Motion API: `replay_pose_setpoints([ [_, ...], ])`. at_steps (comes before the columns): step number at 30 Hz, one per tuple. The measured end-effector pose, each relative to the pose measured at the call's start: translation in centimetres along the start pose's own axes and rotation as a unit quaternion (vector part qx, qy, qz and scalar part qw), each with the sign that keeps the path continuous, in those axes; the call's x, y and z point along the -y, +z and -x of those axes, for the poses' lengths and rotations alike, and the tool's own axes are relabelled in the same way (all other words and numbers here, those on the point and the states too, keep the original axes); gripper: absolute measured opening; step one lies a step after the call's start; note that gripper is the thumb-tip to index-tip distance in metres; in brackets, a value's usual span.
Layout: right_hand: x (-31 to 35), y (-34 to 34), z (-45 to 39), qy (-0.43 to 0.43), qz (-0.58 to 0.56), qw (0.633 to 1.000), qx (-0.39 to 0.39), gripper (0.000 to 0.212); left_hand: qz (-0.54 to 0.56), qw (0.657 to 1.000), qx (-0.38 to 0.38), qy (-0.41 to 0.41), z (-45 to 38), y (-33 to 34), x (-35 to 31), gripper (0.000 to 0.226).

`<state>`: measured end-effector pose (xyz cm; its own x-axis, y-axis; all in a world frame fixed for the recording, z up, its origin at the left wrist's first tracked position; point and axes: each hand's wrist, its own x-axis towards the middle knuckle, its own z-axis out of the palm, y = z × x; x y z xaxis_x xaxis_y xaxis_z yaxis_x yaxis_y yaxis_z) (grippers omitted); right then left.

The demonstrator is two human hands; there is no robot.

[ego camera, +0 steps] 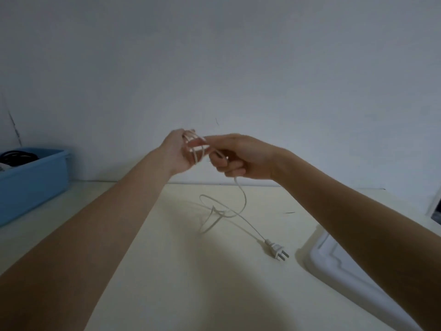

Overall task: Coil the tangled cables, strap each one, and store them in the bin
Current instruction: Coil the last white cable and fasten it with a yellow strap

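The left hand (177, 152) is up in the air over the table (191, 271), with a few loops of the white cable (243, 199) hanging around its curled fingers. Just beside it, at 3 o'clock, the right hand (235, 156) pinches the same cable and feeds it toward the loops.

From the right hand the cable drops down at 6 o'clock onto the table. It makes a loose, twisty loop there. Then it runs on at about 5 o'clock to the plug (276, 249), which lies flat, well apart from both hands.

Far off at 9 o'clock sits the blue bin (33, 180). Something dark and round is inside it, maybe a black cable already coiled, but the picture is too dim to be sure.

So this cable looks about partly coiled. The loose part still has to be wound up. Then it needs a strap and a place in the bin. No strap shows anywhere.
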<state>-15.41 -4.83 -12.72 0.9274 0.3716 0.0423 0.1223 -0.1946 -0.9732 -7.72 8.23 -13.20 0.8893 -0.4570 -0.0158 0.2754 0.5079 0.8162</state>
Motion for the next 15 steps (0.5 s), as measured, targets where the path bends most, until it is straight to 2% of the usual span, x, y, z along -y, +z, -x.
replay_pose_setpoints([
  [3,-2.1,0.4,-0.4,0.039,0.051,0.997,0.035,0.032,0.02,0.998,0.057,-0.001,0.2,1.2,-1.9,0.038],
  [6,-3.7,0.4,-0.9,0.099,0.115,0.988,0.025,0.052,-0.1,0.984,0.145,-0.03,1.1,1.8,-2.9,0.045],
  [9,-5.1,-1.0,-1.0,0.136,0.233,0.959,-0.087,0.054,-0.287,0.92,0.245,-0.102,2.7,1.7,-3.2,0.045],
  [12,-4.8,-3.1,-0.6,0.127,0.218,0.949,-0.19,0.04,-0.388,0.849,0.284,-0.219,3.0,0.0,-2.3,0.046],
  [13,-4.2,-3.6,-0.4,0.125,0.21,0.948,-0.205,0.038,-0.4,0.836,0.287,-0.242,2.7,-0.6,-1.8,0.046],
  [15,-2.9,-4.1,0.1,0.121,0.215,0.942,-0.228,0.033,-0.386,0.842,0.271,-0.262,1.9,-1.8,-0.9,0.043],
])
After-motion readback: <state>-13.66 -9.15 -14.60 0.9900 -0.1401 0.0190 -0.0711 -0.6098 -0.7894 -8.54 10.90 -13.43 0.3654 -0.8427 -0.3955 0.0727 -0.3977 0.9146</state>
